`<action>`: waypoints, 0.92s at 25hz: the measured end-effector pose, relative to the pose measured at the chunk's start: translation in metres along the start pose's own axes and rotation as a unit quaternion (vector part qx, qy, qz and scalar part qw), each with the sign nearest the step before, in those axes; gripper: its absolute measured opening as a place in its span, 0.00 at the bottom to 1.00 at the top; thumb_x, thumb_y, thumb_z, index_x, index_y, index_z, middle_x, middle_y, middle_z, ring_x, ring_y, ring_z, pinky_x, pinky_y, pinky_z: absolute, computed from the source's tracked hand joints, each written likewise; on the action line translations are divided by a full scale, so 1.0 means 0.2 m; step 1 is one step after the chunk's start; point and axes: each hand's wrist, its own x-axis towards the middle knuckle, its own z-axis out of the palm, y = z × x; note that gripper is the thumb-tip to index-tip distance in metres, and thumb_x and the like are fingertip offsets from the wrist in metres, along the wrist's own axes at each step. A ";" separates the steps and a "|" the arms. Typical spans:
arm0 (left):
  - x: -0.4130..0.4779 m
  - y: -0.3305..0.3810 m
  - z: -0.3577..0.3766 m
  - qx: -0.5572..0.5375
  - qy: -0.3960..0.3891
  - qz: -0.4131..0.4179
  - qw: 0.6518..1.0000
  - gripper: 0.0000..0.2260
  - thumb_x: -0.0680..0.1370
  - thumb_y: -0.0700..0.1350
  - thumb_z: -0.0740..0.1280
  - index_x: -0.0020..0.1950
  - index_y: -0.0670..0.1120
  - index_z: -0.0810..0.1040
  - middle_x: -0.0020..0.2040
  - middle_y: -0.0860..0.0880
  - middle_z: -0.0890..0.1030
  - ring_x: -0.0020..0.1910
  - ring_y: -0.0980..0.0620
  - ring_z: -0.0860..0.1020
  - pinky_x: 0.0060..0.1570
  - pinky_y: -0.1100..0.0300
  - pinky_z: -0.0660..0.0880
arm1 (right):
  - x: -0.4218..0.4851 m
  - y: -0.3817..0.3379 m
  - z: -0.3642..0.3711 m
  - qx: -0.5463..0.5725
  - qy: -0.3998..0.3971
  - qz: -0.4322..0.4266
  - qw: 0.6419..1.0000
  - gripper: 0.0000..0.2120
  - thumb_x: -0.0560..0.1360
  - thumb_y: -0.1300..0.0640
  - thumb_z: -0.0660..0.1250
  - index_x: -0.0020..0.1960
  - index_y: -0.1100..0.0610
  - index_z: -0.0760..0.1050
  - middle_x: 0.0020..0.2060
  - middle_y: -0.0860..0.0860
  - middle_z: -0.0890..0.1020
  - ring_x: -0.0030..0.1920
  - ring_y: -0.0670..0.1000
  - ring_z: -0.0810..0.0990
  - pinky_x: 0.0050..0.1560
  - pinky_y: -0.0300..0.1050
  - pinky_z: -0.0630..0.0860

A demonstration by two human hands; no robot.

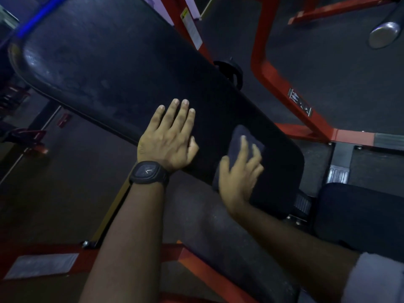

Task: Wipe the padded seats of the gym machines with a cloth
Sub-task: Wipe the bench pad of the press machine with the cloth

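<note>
A long black padded seat (122, 68) slants from far left to near right, its surface scuffed. A dark cloth (234, 143) lies flat on its near right end.

One camera is working, riding on the person's head and looking forward and steeply down. It is hanging close over the black padded seat (122, 68) and sitting tilted, so the seat is running from far left to near right, with the left hand (168, 138) and right hand (238, 178) showing near the bottom edge.
</note>
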 end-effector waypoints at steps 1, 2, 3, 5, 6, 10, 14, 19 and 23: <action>0.00 0.00 0.00 0.001 0.002 0.003 1.000 0.26 0.79 0.52 0.57 0.75 0.41 0.73 0.76 0.41 0.71 0.76 0.42 0.68 0.75 0.44 0.62 | -0.05 0.05 -0.03 -0.037 -0.017 -0.190 0.981 0.31 0.76 0.49 0.66 0.78 0.46 0.61 0.75 0.55 0.63 0.64 0.62 0.69 0.61 0.59 0.73; 0.00 -0.01 0.01 0.006 0.003 0.003 1.000 0.26 0.80 0.52 0.57 0.75 0.41 0.72 0.76 0.41 0.71 0.76 0.42 0.68 0.75 0.44 0.62 | -0.05 0.14 -0.04 -0.072 -0.041 -0.328 0.941 0.31 0.76 0.48 0.65 0.77 0.46 0.62 0.75 0.55 0.63 0.63 0.61 0.70 0.60 0.57 0.74; 0.01 -0.01 0.00 0.009 0.002 0.000 1.000 0.26 0.80 0.52 0.57 0.75 0.42 0.72 0.76 0.41 0.71 0.76 0.42 0.68 0.75 0.44 0.61 | 0.01 0.19 -0.05 -0.085 -0.051 -0.358 0.929 0.31 0.75 0.48 0.66 0.77 0.45 0.63 0.74 0.54 0.63 0.63 0.61 0.70 0.59 0.57 0.74; 0.01 -0.01 0.00 0.006 -0.003 -0.006 1.000 0.26 0.80 0.52 0.57 0.75 0.42 0.72 0.76 0.42 0.71 0.76 0.42 0.68 0.76 0.44 0.61 | 0.09 0.15 -0.03 0.015 -0.014 -0.079 0.997 0.32 0.76 0.50 0.67 0.78 0.44 0.62 0.75 0.53 0.63 0.63 0.63 0.70 0.60 0.59 0.73; 0.00 0.00 -0.01 0.006 -0.006 -0.007 1.000 0.26 0.80 0.52 0.57 0.75 0.42 0.72 0.76 0.42 0.70 0.76 0.42 0.67 0.76 0.44 0.61 | 0.06 0.07 -0.02 0.053 0.004 0.074 0.996 0.32 0.77 0.50 0.66 0.78 0.44 0.61 0.75 0.54 0.63 0.64 0.64 0.69 0.62 0.59 0.71; 0.01 0.00 0.00 0.005 -0.010 -0.002 1.000 0.26 0.79 0.52 0.57 0.75 0.42 0.72 0.76 0.42 0.71 0.76 0.42 0.68 0.76 0.44 0.61 | 0.02 0.14 -0.02 -0.075 -0.020 -0.295 0.952 0.30 0.75 0.49 0.64 0.77 0.46 0.64 0.74 0.54 0.64 0.63 0.62 0.71 0.62 0.58 0.72; 0.01 0.00 -0.02 0.005 -0.011 -0.011 1.000 0.26 0.79 0.52 0.57 0.75 0.42 0.72 0.76 0.42 0.71 0.76 0.42 0.68 0.76 0.44 0.61 | 0.20 0.01 -0.03 0.047 0.003 0.131 0.990 0.31 0.78 0.51 0.66 0.79 0.44 0.60 0.77 0.53 0.61 0.65 0.63 0.69 0.63 0.57 0.69; 0.01 -0.01 0.00 0.007 -0.008 -0.003 1.000 0.26 0.80 0.52 0.56 0.75 0.41 0.72 0.76 0.41 0.70 0.76 0.42 0.68 0.76 0.44 0.60 | 0.30 0.11 -0.05 -0.073 -0.036 -0.330 0.941 0.30 0.75 0.48 0.65 0.76 0.45 0.64 0.73 0.52 0.65 0.62 0.60 0.71 0.60 0.56 0.75; 0.02 0.00 -0.02 0.013 -0.021 -0.007 1.000 0.26 0.80 0.52 0.56 0.75 0.41 0.72 0.77 0.41 0.70 0.76 0.42 0.67 0.76 0.44 0.60 | 0.38 -0.14 0.00 0.031 0.012 0.050 0.998 0.31 0.76 0.49 0.66 0.78 0.44 0.62 0.73 0.52 0.65 0.61 0.60 0.70 0.61 0.58 0.75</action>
